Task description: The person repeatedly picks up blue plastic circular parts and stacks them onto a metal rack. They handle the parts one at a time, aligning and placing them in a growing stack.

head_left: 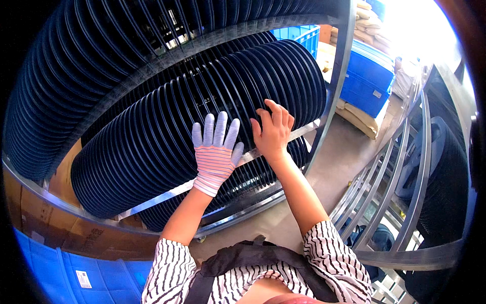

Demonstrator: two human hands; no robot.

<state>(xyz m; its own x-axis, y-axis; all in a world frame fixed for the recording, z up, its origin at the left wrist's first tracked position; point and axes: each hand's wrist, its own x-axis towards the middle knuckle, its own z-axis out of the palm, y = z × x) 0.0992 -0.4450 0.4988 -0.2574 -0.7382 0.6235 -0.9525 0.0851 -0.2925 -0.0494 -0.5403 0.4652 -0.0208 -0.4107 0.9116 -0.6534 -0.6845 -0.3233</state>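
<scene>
Across a metal rack lies a long row of thin, round black discs (147, 137), packed side by side with narrow gaps. My left hand (216, 152) wears a pale glove with orange stripes; its fingers are spread over the front of the row, and nothing shows in them. To its right, my bare right hand (275, 129) reaches to the same row near the right end. Its fingers are slightly bent, the thumb stands apart, and the fingertips are at the disc edges. Whether either hand presses on a disc cannot be told.
More black discs (45, 96) fill the rack level above, and others sit below. A metal rail (167, 196) runs along the row's front. Blue crates (367, 76) and stacked sacks (369, 23) stand beyond on the right. A second metal rack (402, 172) is close at right, a blue container (76, 273) lower left.
</scene>
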